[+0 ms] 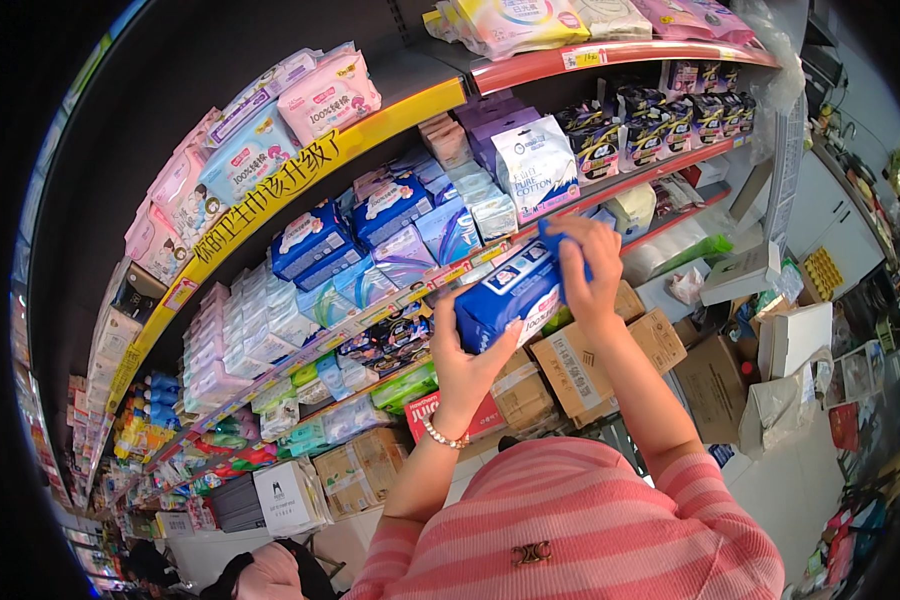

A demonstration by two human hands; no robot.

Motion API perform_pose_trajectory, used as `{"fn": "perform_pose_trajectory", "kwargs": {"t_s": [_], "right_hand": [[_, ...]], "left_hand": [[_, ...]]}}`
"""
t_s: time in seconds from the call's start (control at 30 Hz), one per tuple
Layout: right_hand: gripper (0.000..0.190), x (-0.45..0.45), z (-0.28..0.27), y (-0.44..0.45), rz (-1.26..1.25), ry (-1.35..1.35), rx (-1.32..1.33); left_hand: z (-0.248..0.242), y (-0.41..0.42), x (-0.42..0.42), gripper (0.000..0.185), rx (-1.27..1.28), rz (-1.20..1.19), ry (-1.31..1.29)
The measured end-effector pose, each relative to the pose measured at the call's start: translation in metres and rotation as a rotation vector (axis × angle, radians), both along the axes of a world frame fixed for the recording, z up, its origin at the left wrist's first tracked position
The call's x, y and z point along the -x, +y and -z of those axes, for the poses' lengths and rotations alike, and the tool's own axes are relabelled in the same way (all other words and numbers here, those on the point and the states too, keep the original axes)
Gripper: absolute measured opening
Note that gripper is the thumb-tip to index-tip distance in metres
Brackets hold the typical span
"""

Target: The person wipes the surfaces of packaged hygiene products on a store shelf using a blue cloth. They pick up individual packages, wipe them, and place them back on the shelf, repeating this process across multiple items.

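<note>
My left hand (466, 356) grips a blue soft pack of sanitary pads (487, 296) by its lower left end, thumb across the front. The pack is tilted in front of the shelves. At its upper right end my right hand (591, 262) closes over a blue piece of thin material (549, 237). Whether that piece is a cloth or part of the wrapper, I cannot tell. Just behind the pack runs the middle shelf's price-label edge (450, 276). Similar blue packs (390, 208) are stacked on that shelf, beside a white pack (535, 166).
Pink and pale blue packs (328, 101) stand on the upper shelf, behind a yellow strip (270, 187) bearing writing. Cardboard boxes (574, 371) and a red carton (487, 420) lie below the shelves. A person in pink (266, 574) is at the lower left.
</note>
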State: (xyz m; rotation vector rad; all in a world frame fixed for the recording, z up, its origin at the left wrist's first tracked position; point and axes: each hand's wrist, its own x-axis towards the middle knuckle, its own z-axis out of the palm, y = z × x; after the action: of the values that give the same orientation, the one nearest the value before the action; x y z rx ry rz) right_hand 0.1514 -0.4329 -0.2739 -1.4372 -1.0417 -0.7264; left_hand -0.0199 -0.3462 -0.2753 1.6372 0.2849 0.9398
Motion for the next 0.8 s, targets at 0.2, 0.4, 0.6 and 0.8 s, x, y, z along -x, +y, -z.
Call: {"fn": "perform_pose_trajectory", "kwargs": {"t_s": [0.2,0.4,0.6,0.8], "right_hand": [[0.027,0.047,0.003,-0.006,0.275,0.012,0.117],[0.042,0.099,0.03,-0.004,0.156,-0.104,0.223],[0.034,0.058,0.024,-0.023,0.218,-0.03,0.19],[0.034,0.034,0.024,-0.036,-0.31,0.857,0.108]], "left_hand": [[0.018,-0.013,-0.012,0.044,0.49,-0.014,-0.157],[0.035,-0.021,-0.019,0.041,0.802,0.003,-0.158],[0.039,-0.032,-0.007,0.048,0.624,-0.015,-0.143],[0.053,-0.029,0.017,0.053,0.607,0.028,-0.104]]}}
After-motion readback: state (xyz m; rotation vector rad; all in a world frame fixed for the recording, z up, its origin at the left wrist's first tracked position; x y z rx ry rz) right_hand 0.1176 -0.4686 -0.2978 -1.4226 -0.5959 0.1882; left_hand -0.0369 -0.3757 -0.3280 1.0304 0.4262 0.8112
